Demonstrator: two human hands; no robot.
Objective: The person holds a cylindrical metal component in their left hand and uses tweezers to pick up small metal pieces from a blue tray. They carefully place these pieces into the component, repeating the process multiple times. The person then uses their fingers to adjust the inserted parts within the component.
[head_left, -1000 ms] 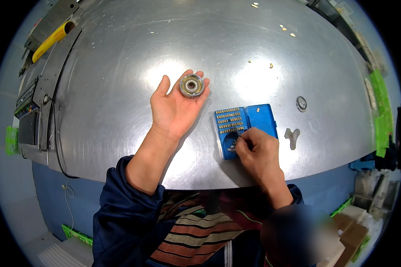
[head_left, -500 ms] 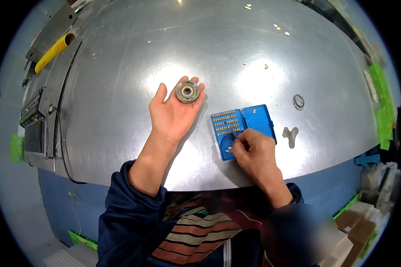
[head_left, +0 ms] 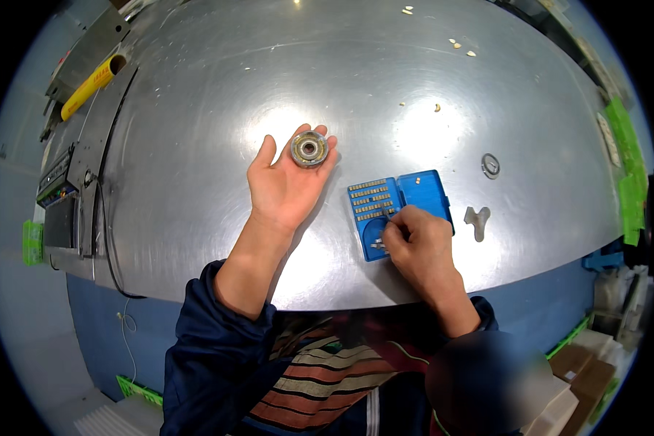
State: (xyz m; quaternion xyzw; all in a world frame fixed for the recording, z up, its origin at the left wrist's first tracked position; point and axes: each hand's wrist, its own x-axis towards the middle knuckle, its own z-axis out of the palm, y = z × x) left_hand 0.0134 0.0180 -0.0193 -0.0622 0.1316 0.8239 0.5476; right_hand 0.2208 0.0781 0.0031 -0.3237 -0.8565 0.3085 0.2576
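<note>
My left hand [head_left: 287,185] is palm up over the table, fingers stretched out. On its fingers rests a round, bearing-like metal part [head_left: 309,149] with a hole in its middle and a shiny outer rim. An opened blue plastic case [head_left: 426,190] lies on the table to the right. Rows of small gold-coloured pieces [head_left: 369,194] fill its left half, and a few silvery bits [head_left: 377,245] sit in a rounded hollow below them. Over this half, my right hand [head_left: 420,243] is closed in a pinch on a thin grey thing, mostly hidden by the fingers.
A grey ring-shaped part [head_left: 490,166] and an irregular flat grey piece [head_left: 477,222] lie right of the case. Small pale bits [head_left: 454,43] are scattered farther back on the metal table [head_left: 196,145]. A yellow tube [head_left: 93,87] and a black cable [head_left: 102,218] are at left.
The whole view has shifted slightly. My left hand still bears the round part, and my right hand stays pinched at the rows in the case.
</note>
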